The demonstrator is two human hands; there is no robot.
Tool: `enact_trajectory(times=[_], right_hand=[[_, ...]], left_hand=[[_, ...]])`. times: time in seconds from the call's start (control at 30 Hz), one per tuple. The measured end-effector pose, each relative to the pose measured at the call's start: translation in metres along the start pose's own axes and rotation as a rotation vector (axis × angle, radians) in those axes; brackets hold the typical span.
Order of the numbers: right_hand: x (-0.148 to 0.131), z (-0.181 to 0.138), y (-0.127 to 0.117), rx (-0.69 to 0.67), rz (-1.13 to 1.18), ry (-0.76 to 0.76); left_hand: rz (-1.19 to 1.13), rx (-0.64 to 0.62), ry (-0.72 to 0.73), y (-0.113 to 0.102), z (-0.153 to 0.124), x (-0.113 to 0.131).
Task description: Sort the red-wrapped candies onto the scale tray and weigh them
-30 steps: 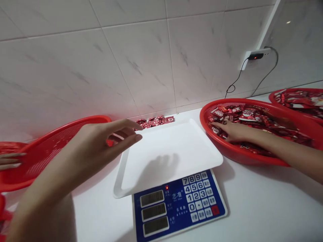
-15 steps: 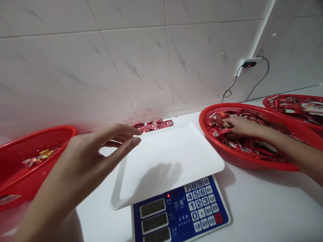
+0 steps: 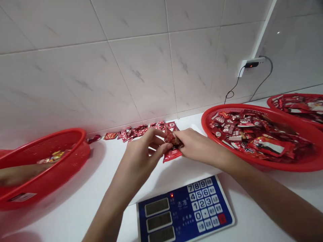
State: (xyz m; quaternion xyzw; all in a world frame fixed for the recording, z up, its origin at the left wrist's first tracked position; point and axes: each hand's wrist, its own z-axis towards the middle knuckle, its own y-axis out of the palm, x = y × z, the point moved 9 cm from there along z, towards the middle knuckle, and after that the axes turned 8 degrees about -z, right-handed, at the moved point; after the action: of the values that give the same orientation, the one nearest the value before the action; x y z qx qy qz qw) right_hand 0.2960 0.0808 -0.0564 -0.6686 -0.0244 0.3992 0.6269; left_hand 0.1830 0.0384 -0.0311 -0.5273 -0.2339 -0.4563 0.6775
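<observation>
My left hand [image 3: 145,153] and my right hand [image 3: 195,144] meet above the white tray of the scale [image 3: 176,171]. Both pinch a small bunch of red candy packets [image 3: 172,145] between their fingertips; one packet hangs lowest, just over the tray. The scale's blue keypad and displays [image 3: 185,210] lie in front of my arms, with a red light on. To the right stands a red basket [image 3: 254,161] heaped with several red packets [image 3: 252,132].
A row of red packets [image 3: 131,131] lies along the tiled wall behind the scale. A red basket [image 3: 50,171] at the left holds a few sweets, with another person's hand [image 3: 15,174] at it. A further red basket [image 3: 300,104] sits far right. A plug and cable [image 3: 249,65] hang on the wall.
My right hand left the right basket with red packets and came over the tray. My left hand closed in to meet it and took hold of the packets.
</observation>
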Motion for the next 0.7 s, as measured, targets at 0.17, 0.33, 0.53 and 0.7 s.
enact_trajectory(times=[0.17, 0.33, 0.53, 0.7], right_hand=[[0.006, 0.0, 0.004, 0.046, 0.13, -0.017], [0.016, -0.004, 0.001, 0.027, -0.126, 0.111], [0.028, -0.006, -0.002, -0.001, 0.038, 0.102], [0.036, -0.007, -0.011, 0.044, 0.04, 0.126]], left_hand=[[-0.027, -0.046, -0.011, -0.003, 0.002, -0.006], [0.106, -0.158, -0.001, 0.019, -0.003, -0.009], [0.06, -0.103, -0.053, 0.002, 0.008, -0.029], [0.028, -0.083, -0.138, -0.004, 0.014, -0.042]])
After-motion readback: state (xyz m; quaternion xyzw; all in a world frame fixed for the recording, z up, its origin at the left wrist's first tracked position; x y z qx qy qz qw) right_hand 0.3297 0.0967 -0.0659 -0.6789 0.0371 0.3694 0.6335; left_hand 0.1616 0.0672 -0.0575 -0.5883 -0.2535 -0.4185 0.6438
